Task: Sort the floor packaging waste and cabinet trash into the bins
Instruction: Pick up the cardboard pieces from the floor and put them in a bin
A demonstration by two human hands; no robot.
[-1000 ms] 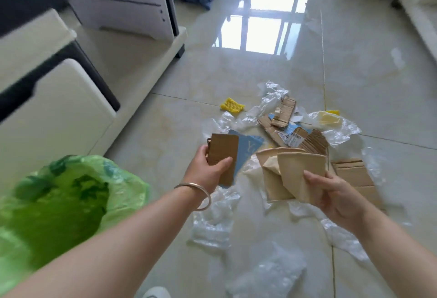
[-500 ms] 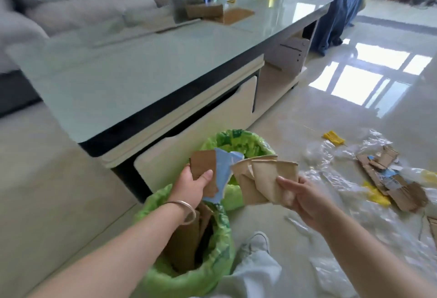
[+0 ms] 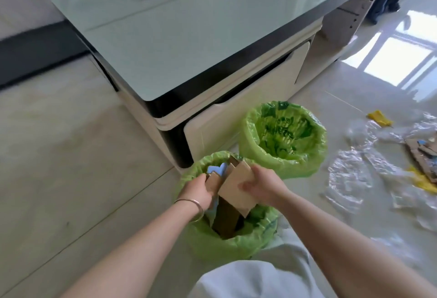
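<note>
Two bins lined with green bags stand on the floor by the coffee table. Over the near bin (image 3: pixel 236 245) my left hand (image 3: pixel 197 191) grips brown cardboard pieces with a blue card (image 3: pixel 216 171) behind them. My right hand (image 3: pixel 261 186) holds a folded tan cardboard piece (image 3: pixel 236 190) tilted down into the same bin. More brown cardboard (image 3: pixel 225 219) stands inside that bin. The far bin (image 3: pixel 283 141) holds only its green liner. At the right, clear plastic wrap (image 3: pixel 347 179), cardboard scraps (image 3: pixel 423 155) and yellow bits (image 3: pixel 379 117) lie on the floor.
The glass-topped coffee table (image 3: pixel 189 37) with a cream drawer (image 3: pixel 248 117) stands just behind the bins. A grey sofa (image 3: pixel 30 1) is at the far left. My light trouser knee (image 3: pixel 255 278) is at the bottom. Glossy tile floor spreads left and right.
The view swung from the floor pile to the bins. Both hands carried their cardboard left and down, from in front of me to over the near bin's mouth.
</note>
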